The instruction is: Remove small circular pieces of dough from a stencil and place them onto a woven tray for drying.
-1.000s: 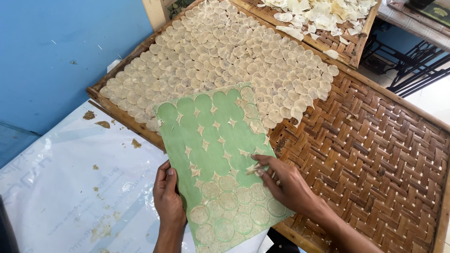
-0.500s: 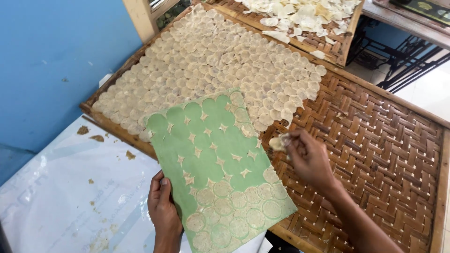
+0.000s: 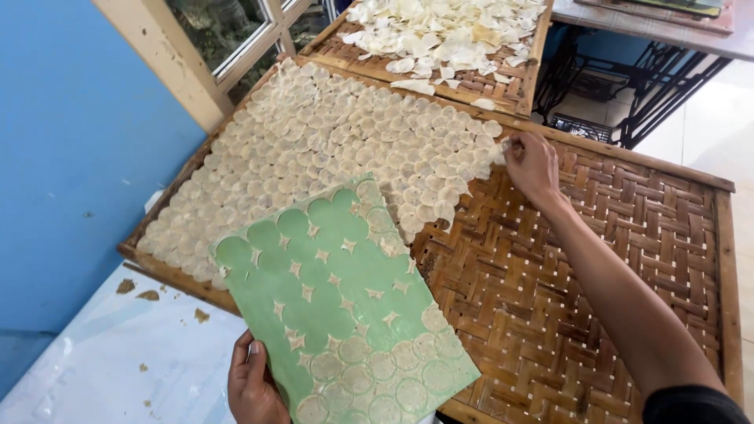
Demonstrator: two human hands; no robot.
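Filling most of my view is the big woven bamboo tray (image 3: pixel 597 314), running from the left middle to the right edge of the frame. Its upper-left half is covered by a tight spread of pale round dough discs (image 3: pixel 330 149); its lower-right half is bare weave. Behind it, at the top centre, sits a second bamboo tray (image 3: pixel 514 90) heaped with loose, curled white pieces. A blue wall (image 3: pixel 71 173) fills the upper left, and a white plastic-covered surface (image 3: pixel 118 361) with a few brown crumbs lies at the lower left.

In the lower centre I see the green sheet (image 3: pixel 338 306), tilted, its upper edge lying over the tray's discs and its lower end sticking out past the tray's near rim. Round cut discs remain in its bottom rows; higher up only small star-shaped scraps are left on the green.

My left hand (image 3: pixel 255 385) grips the sheet's lower-left edge, fingers closed under it and thumb on top. My right hand (image 3: pixel 534 165) reaches to the upper right of the spread, fingertips pinched together on one small disc (image 3: pixel 503 149) at the edge of the laid rows, touching its neighbours.
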